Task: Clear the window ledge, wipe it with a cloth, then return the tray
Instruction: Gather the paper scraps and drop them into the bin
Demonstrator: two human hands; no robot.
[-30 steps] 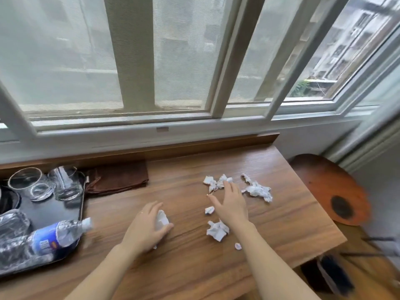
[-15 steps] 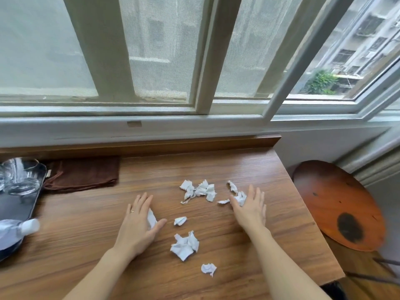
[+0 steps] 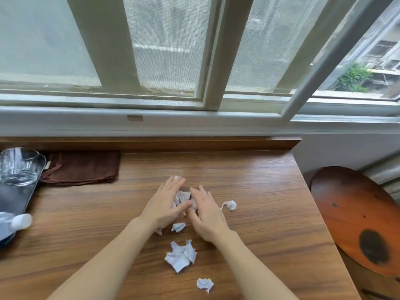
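Observation:
My left hand (image 3: 165, 204) and my right hand (image 3: 206, 215) lie close together on the wooden ledge (image 3: 259, 191), fingers spread, cupping a small heap of crumpled white paper scraps (image 3: 182, 197) between them. More scraps lie loose: a bigger wad (image 3: 180, 255) near my wrists, a small one (image 3: 204, 284) closer to me, one (image 3: 178, 226) under my palms and one (image 3: 230, 205) right of my right hand. A folded brown cloth (image 3: 81, 167) rests at the back left. The dark tray (image 3: 16, 198) sits at the left edge.
On the tray stand a clear glass (image 3: 18, 167) and a lying plastic bottle (image 3: 15, 223) with a white cap. A round wooden stool (image 3: 355, 217) stands right of the ledge's end. The window frame (image 3: 173, 118) runs along the back.
Both hands have swept inward and met, gathering the far scraps into one heap between them. The view has shifted right and closer, so less of the tray shows.

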